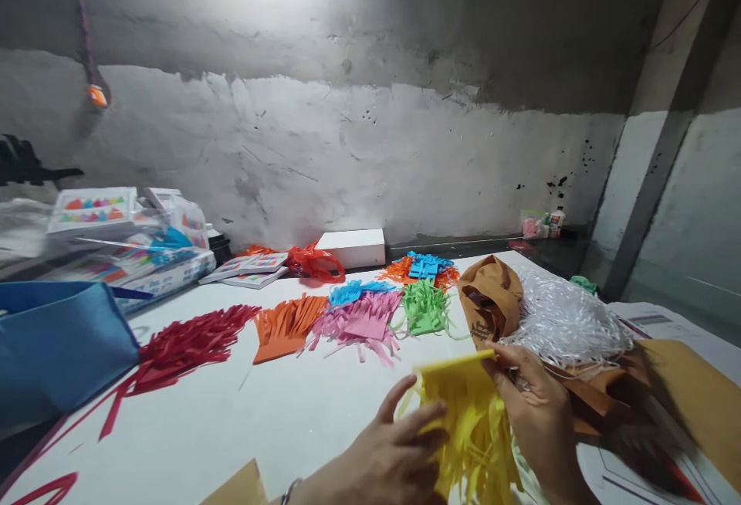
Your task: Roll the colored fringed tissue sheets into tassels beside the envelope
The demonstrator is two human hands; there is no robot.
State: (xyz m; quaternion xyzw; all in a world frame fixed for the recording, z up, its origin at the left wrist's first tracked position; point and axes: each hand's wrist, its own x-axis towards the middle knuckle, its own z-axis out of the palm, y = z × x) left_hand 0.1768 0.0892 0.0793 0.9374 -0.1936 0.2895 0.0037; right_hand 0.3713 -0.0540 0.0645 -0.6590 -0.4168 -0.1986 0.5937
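A yellow tissue-paper fringe (468, 420) hangs near the front of the white table, its strips pointing down from a folded top edge. My right hand (541, 408) pinches the right end of that fold between thumb and fingers. Beside the fringe's left side is my left hand (385, 451), thumb and fingers apart, with blurred fingers in front of the strips. Whether those fingers touch the paper I cannot tell. Across the table lie a dark red fringe (191, 347), an orange fringe (286, 327), a pink fringe (370, 316) and a green fringe (425, 306).
Crumpled brown paper (492, 296) and a heap of white shredded strips (564, 320) are at right. A blue fabric bin (63, 350) stands at left before plastic-wrapped packs (96, 211). Along the wall sit a white box (353, 246) and a red plastic bag (316, 262).
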